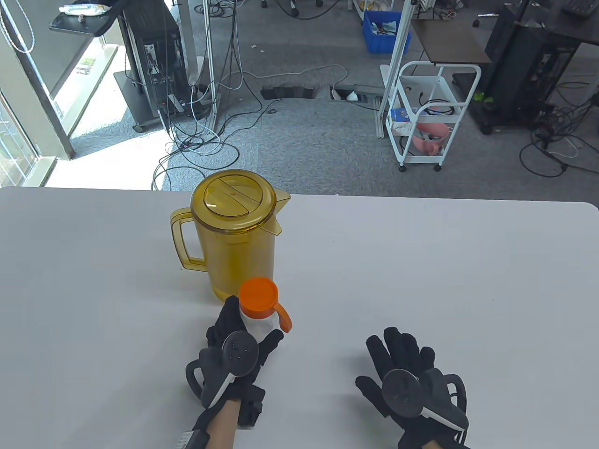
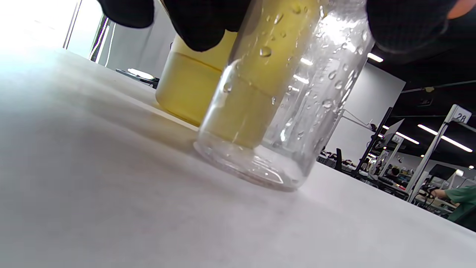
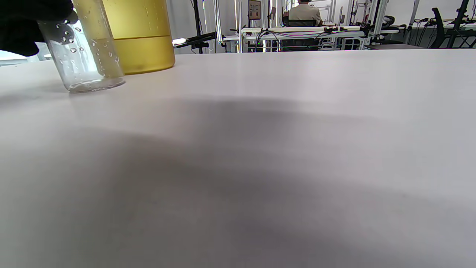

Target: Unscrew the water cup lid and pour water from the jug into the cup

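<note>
A clear water cup point(image 1: 255, 322) with an orange screw lid point(image 1: 259, 294) and an orange side handle point(image 1: 284, 316) stands upright on the white table point(image 1: 421, 262). My left hand point(image 1: 243, 334) grips the cup's body, fingers on its left and thumb on its right. The left wrist view shows the wet cup point(image 2: 279, 108) with gloved fingertips point(image 2: 405, 26) round it. Just behind the cup stands the amber jug point(image 1: 234, 234), lid on, handle to the left, spout to the right, part full. My right hand point(image 1: 402, 360) lies flat on the table, fingers spread, holding nothing. In the right wrist view the cup point(image 3: 83, 52) and jug point(image 3: 139, 35) are at the far left.
The table's far edge point(image 1: 421, 199) runs behind the jug. Beyond it is the floor with cables, a white cart point(image 1: 433, 117) and a blue bin point(image 1: 386, 30).
</note>
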### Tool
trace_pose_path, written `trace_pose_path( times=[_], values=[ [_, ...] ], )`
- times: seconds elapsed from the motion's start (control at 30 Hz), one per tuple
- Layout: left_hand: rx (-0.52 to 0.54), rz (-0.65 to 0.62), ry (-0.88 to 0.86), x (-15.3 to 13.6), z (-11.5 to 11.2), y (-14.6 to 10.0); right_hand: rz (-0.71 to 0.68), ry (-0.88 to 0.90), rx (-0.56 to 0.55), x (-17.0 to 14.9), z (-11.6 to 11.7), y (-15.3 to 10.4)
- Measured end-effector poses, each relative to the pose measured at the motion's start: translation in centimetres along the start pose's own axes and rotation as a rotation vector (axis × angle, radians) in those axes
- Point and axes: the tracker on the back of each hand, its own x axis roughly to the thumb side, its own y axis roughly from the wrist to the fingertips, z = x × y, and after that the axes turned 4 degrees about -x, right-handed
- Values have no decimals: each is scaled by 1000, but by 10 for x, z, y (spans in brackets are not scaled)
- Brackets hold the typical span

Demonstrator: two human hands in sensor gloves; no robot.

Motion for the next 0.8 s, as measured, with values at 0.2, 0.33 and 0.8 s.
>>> trace_pose_path(
  times=[0.2, 0.33, 0.8],
  values=[
    [0, 3, -69, 1, -1, 7, 2, 2, 13, 0, 1, 1],
    [20, -32, -69, 2, 1, 5, 4, 2, 8, 0, 0, 1],
    [-71, -393, -195, 49, 17, -47, 13, 15, 11, -3, -1, 0]
  ],
)
